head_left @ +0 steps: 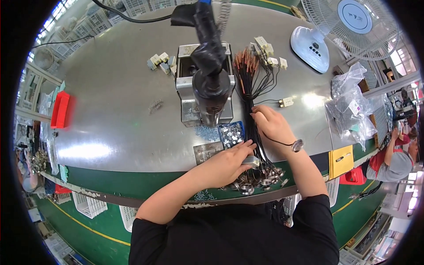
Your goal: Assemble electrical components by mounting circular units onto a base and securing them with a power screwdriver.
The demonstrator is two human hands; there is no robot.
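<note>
A long bundle of black cables (246,104) with orange-brown ends lies on the metal table. Round metal parts (247,187) sit at its near end. My left hand (227,164) rests across the near part of the bundle. Its closed fingers hold a small grey-and-white block (251,160). Higher up along the bundle, my right hand (271,126) has its thumb and fingertips pinched on a black cable. That cable crosses my right wrist, where a round metal end (298,145) lies. A blue tray (242,128) of small metal pieces stands left of the bundle.
A black-taped tool (211,90) hangs over a metal box (181,88). White blocks lie at the left (159,59) and upper right (269,48). A fan (309,48), plastic bags (353,104), a yellow pad (340,161) and a red bin (60,109) flank the table. A person (395,161) works far right.
</note>
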